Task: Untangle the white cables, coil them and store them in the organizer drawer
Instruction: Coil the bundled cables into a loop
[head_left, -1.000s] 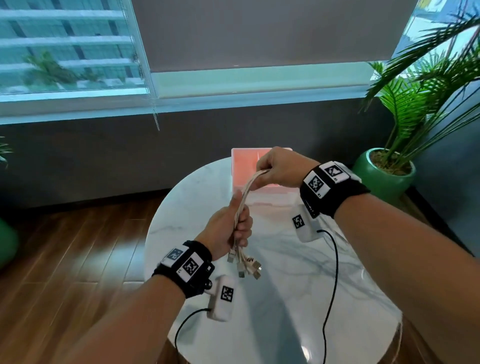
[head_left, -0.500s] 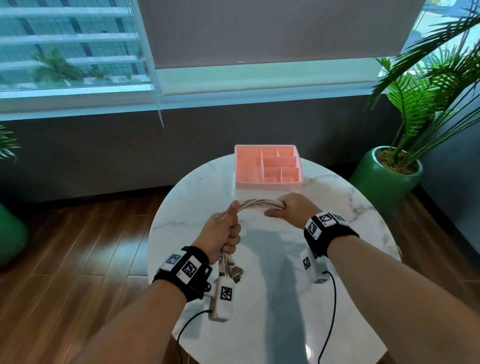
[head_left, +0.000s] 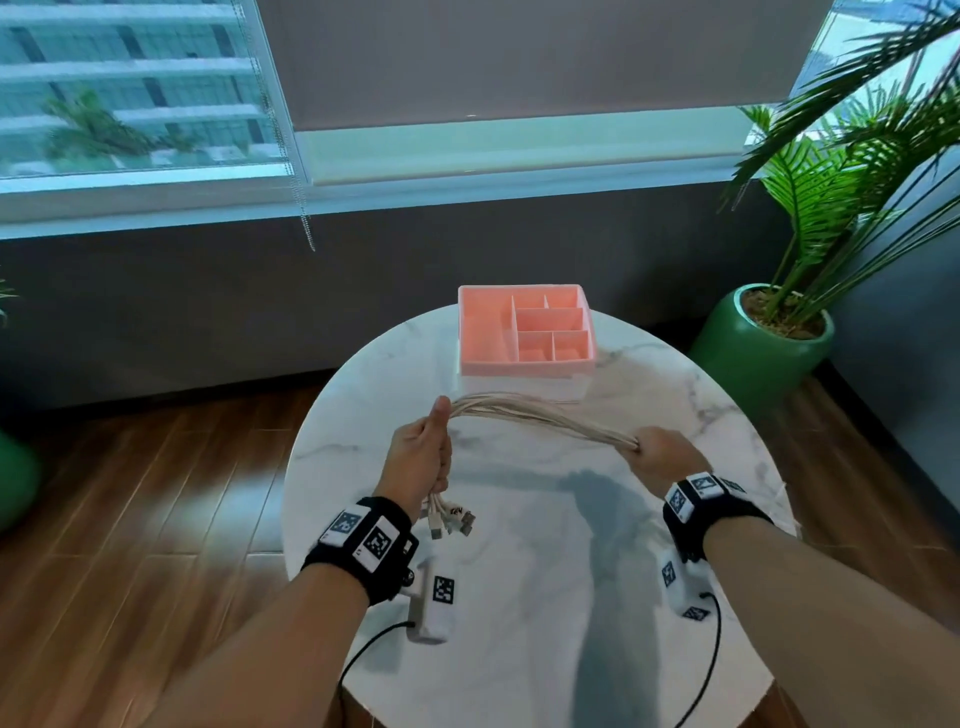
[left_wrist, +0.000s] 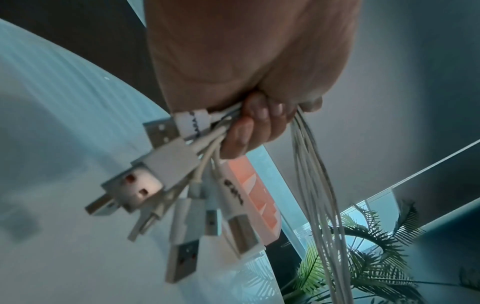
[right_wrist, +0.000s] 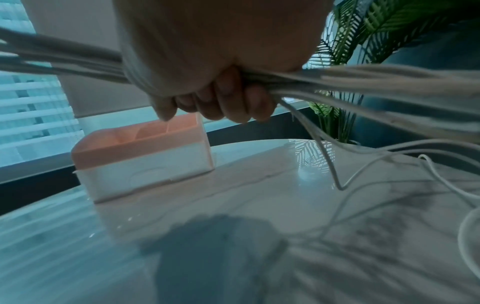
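A bundle of white cables spans between my two hands above the round marble table. My left hand grips the bundle near its plug ends, and several USB plugs hang out below the fist. My right hand grips the bundle further along, and the rest of the cables trail off to its right, partly lying on the table. The pink organizer with a white drawer base stands at the table's far edge, just behind the cables.
A potted palm in a green pot stands on the floor to the right of the table. A dark wall and window run behind. Wooden floor lies to the left. Black wires from the wrist cameras hang over the table's near part.
Both hands came down from in front of the organizer. The right hand slid rightward along the bundle, away from the left, stretching the cables out level. The left hand kept its grip near the plugs.
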